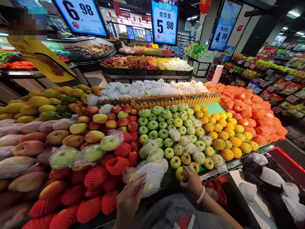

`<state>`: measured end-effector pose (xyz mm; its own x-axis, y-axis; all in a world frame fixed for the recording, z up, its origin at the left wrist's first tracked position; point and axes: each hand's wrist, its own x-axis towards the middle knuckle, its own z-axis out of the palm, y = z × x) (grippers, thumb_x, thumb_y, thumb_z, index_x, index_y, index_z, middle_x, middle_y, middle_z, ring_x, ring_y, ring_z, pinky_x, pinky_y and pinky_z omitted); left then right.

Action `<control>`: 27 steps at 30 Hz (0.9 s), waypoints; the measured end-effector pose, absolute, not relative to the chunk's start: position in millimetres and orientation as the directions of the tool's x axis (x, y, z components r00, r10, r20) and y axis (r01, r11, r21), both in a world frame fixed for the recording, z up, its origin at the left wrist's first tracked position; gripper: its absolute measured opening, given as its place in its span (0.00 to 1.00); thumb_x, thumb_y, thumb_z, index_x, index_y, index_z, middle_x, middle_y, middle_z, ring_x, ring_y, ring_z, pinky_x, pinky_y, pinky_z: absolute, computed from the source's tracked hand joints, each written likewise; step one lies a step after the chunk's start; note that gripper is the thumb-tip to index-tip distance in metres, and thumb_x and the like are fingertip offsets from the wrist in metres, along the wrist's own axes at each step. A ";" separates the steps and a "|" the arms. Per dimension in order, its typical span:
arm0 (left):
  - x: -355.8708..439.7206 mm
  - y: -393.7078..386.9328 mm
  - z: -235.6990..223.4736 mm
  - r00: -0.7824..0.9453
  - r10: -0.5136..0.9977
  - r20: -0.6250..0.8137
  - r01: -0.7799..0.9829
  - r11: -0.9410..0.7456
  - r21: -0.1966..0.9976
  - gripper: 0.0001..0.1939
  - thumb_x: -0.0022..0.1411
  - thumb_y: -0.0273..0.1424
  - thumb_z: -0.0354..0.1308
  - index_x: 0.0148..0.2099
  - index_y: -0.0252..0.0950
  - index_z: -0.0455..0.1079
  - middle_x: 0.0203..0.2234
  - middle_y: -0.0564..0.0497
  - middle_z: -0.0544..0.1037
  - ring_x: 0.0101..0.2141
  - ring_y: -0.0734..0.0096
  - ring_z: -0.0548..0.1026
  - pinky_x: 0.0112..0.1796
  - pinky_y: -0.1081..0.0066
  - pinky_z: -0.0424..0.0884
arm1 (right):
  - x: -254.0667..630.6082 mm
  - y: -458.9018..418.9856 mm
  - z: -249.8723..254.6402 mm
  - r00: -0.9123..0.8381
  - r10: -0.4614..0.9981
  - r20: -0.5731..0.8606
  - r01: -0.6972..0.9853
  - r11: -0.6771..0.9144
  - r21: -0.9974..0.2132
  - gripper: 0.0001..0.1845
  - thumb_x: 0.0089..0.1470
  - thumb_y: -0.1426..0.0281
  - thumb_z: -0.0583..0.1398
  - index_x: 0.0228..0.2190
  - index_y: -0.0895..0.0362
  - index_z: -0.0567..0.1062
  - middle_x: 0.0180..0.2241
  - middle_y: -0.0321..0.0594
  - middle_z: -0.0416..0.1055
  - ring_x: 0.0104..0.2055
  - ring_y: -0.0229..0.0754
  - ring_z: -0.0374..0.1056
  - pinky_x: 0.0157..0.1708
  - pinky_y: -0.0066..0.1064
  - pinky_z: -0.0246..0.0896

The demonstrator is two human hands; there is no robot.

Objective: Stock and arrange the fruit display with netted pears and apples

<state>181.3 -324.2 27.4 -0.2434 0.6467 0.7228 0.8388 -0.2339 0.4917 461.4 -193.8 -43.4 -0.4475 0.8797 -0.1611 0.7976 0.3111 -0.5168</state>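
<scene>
At the front edge of the fruit display, my left hand (131, 197) is closed, pinching a white foam net sleeve (153, 175) between thumb and fingers. Plastic-wrapped apples (152, 156) lie just behind the sleeve. My right hand (194, 182), with a white beaded bracelet (201, 195) on its wrist, has its fingers curled round a yellowish-green apple (180, 174) in the front row. Part of that apple is hidden by my fingers. Beyond both hands spread rows of green apples (152, 125), some of them in clear wrap.
Red-netted fruit (92, 176) and mangoes (28, 148) lie to the left. Oranges (219, 135) and orange-netted fruit (256, 111) are on the right. A metal rail (234, 163) edges the display. Used foam nets (271, 176) lie at the lower right. A person in yellow (40, 57) stands far left.
</scene>
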 end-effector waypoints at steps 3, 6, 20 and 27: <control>176.8 -330.7 23.3 -0.219 0.668 0.711 0.839 -0.243 0.487 0.07 0.70 0.27 0.61 0.47 0.39 0.79 0.40 0.50 0.87 0.39 0.66 0.86 0.42 0.72 0.82 | 460.1 -199.3 -39.4 -0.383 0.910 -0.160 0.869 0.295 -0.398 0.35 0.49 0.67 0.69 0.59 0.55 0.73 0.59 0.52 0.73 0.55 0.59 0.73 0.52 0.45 0.71; 176.9 -332.9 22.4 -0.180 0.699 0.692 0.816 -0.287 0.502 0.08 0.71 0.28 0.59 0.47 0.39 0.79 0.40 0.51 0.87 0.39 0.68 0.86 0.43 0.73 0.82 | 453.3 -204.1 -40.8 -0.367 0.921 -0.128 0.886 0.305 -0.348 0.34 0.49 0.64 0.72 0.57 0.57 0.74 0.57 0.54 0.74 0.56 0.61 0.71 0.54 0.48 0.70; 205.2 -304.7 13.9 -0.120 0.769 0.628 0.731 -0.359 0.579 0.08 0.71 0.33 0.59 0.46 0.40 0.80 0.38 0.50 0.88 0.37 0.62 0.87 0.39 0.68 0.85 | 440.0 -194.2 -30.8 -0.367 0.916 -0.159 0.849 0.261 -0.459 0.47 0.37 0.72 0.78 0.60 0.51 0.76 0.58 0.54 0.73 0.59 0.67 0.67 0.60 0.57 0.61; 273.5 -266.6 6.0 -0.016 0.926 0.376 0.572 -0.300 0.763 0.15 0.72 0.43 0.57 0.43 0.40 0.80 0.36 0.48 0.87 0.34 0.61 0.86 0.35 0.70 0.84 | 488.1 -221.3 -24.1 -0.365 0.930 0.049 0.277 0.159 -0.948 0.35 0.50 0.53 0.72 0.57 0.50 0.77 0.53 0.46 0.78 0.53 0.56 0.74 0.55 0.47 0.69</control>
